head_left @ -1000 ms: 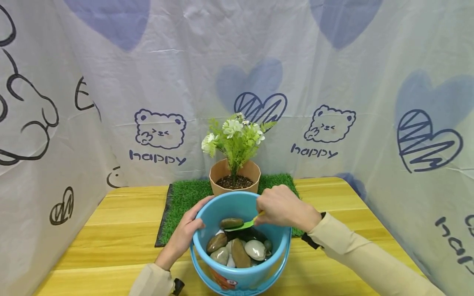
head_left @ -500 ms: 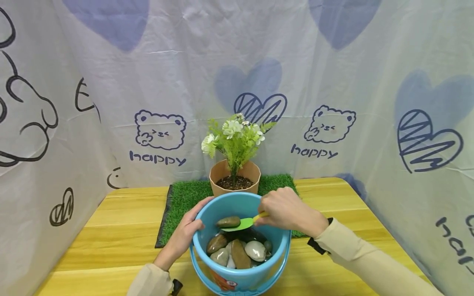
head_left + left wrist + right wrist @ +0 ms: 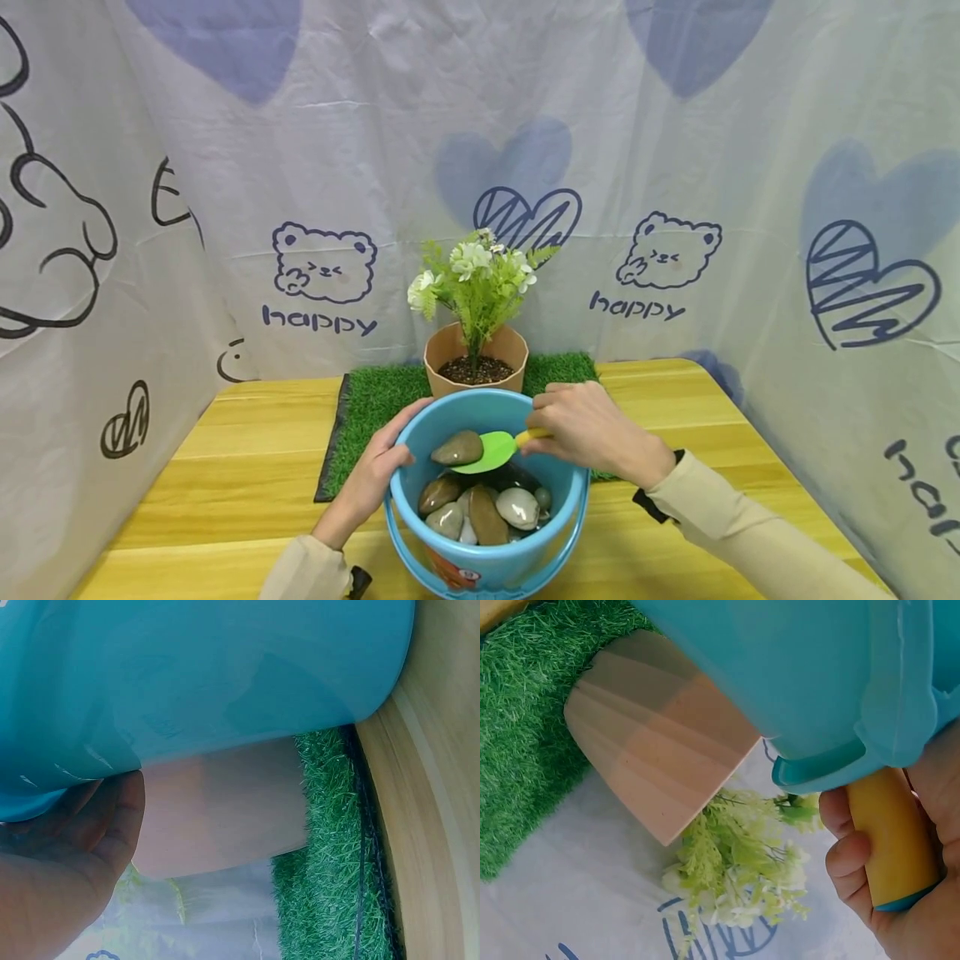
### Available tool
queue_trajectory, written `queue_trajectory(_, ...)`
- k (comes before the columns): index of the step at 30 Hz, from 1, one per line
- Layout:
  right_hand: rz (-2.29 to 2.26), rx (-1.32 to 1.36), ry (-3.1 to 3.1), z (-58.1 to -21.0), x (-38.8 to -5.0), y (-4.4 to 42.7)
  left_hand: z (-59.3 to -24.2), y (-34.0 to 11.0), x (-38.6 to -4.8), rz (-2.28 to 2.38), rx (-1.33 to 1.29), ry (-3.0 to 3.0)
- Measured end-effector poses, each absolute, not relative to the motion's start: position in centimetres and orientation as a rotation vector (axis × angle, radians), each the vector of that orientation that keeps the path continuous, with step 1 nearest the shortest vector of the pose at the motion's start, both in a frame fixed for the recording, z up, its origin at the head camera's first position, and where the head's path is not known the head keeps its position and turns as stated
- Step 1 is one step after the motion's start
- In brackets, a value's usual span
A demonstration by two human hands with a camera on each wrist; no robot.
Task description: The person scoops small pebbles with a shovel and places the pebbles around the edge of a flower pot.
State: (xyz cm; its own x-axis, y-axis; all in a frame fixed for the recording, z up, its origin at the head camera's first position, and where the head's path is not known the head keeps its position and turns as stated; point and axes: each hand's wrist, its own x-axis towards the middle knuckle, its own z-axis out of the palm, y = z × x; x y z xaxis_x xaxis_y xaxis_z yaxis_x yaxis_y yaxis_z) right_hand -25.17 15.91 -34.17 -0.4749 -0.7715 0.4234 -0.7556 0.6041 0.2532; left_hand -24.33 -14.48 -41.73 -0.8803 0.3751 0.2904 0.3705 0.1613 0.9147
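Observation:
A blue bucket [image 3: 517,568] stands at the table's front, its handle hanging down. My left hand [image 3: 372,471] holds its left rim, thumb over the edge; in the left wrist view the fingers of this hand [image 3: 67,870] lie along the outer wall. With my right hand [image 3: 592,425] I grip a toy shovel, its green blade [image 3: 498,450] inside the bucket; its yellow handle [image 3: 892,840] shows in the right wrist view, fingers curled round it. One brown stone [image 3: 459,448] lies on the blade's tip. Below it, several wet stones [image 3: 487,515] fill the bottom.
Right behind the bucket is a tan flowerpot [image 3: 442,350] with dark soil and a white-flowered plant [image 3: 480,279]. The pot sits on a green turf mat [image 3: 375,400] on the wooden table [image 3: 225,467]. Patterned curtains [image 3: 465,75] enclose the back and sides.
The shovel blade has turned to show more of its green face. The brown stone has shifted left and slightly up with it. My right hand has edged right; my left hand stays put.

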Motion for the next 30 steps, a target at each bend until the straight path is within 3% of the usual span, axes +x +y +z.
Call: queue_trajectory(30, 0.029, 1.139, -2.281, -34.9, -26.3, 15.5, -41.7, -14.6, -24.4, 1.883, 0.778, 2.391)
